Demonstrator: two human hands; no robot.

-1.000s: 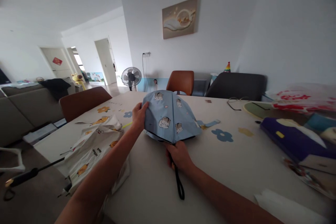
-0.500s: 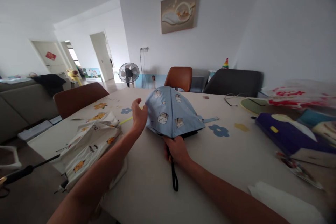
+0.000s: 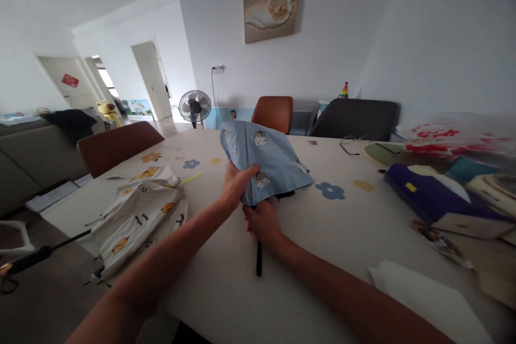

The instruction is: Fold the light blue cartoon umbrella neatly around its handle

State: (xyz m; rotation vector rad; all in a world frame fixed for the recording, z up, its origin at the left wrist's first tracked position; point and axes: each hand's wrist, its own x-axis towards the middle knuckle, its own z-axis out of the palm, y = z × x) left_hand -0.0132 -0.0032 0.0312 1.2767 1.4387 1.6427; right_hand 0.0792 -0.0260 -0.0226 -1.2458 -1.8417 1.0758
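A light blue umbrella with small cartoon prints lies half collapsed on the white table, its canopy bunched toward me. My left hand grips the near edge of the blue fabric and presses it inward. My right hand is closed round the umbrella's handle just below the canopy. A black wrist strap hangs from that handle over the table toward me.
A white umbrella with yellow prints lies at the table's left edge, its black handle sticking out left. A purple case, bags, eyeglasses and white paper crowd the right side. Brown chairs stand around the table.
My left hand left the canopy's far left edge, came back toward me and now clutches the fabric near the handle. The canopy has folded narrower.
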